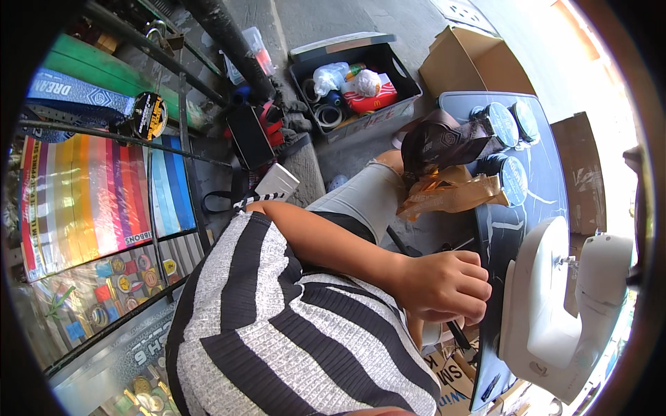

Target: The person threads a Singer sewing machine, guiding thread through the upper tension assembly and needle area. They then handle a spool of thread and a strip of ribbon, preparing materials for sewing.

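Observation:
My left hand (447, 286) is curled into a fist, back upward, beside the near edge of the dark marbled table (496, 239). Its palm side is hidden, so whether anything is in the fingers does not show. Right of it stands a white sewing machine (544, 312). Farther along the table are several short cylinders with pale blue round ends (501, 123). A dark brown printed ribbon (437, 144) and a tan ribbon (451, 193) hang off the table edge near my knee. My right hand is out of view.
A dark bin (409, 90) holding tape rolls and bags stands on the floor ahead, beside an open cardboard box (465, 62). Colored ribbon samples (90, 187) and medals (121, 284) fill a rack at left. A phone (251, 136) lies near a black post (232, 48).

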### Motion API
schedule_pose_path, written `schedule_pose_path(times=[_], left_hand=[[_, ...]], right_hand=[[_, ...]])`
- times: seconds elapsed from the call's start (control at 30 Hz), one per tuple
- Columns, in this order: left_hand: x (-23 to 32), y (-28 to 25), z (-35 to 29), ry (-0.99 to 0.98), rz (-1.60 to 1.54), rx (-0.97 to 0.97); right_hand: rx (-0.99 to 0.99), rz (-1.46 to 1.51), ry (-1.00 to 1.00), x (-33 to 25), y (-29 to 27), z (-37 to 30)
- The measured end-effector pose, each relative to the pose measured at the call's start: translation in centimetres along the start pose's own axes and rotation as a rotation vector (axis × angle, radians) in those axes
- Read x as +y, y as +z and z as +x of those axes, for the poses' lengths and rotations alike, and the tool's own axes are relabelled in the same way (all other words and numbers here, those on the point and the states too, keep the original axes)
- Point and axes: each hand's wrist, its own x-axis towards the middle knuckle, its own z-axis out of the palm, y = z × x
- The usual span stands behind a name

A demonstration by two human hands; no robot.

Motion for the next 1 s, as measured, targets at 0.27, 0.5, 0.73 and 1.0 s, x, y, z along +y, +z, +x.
schedule_pose_path(times=[0.27,0.5,0.73,1.0], left_hand=[[-0.2,1.0,0.4,-0.075,-0.127,-0.159],[-5.4,-3.4,8.6,-0.016,0.149,-0.136],[-25.1,-7.5,21.9,-0.593,0.645,-0.872],[-29.2,-5.9,21.6,-0.775,0.656,-1.278]], right_hand=[[0.234,-0.072,-0.02,1.0,1.2,-1.0],[0.264,0.0,-0.002,1.8,1.7,-1.9],[0.276,0.053,0.015,1.5,1.2,-1.6],[0.317,0.091,0.057,1.7,1.0,-1.8]])
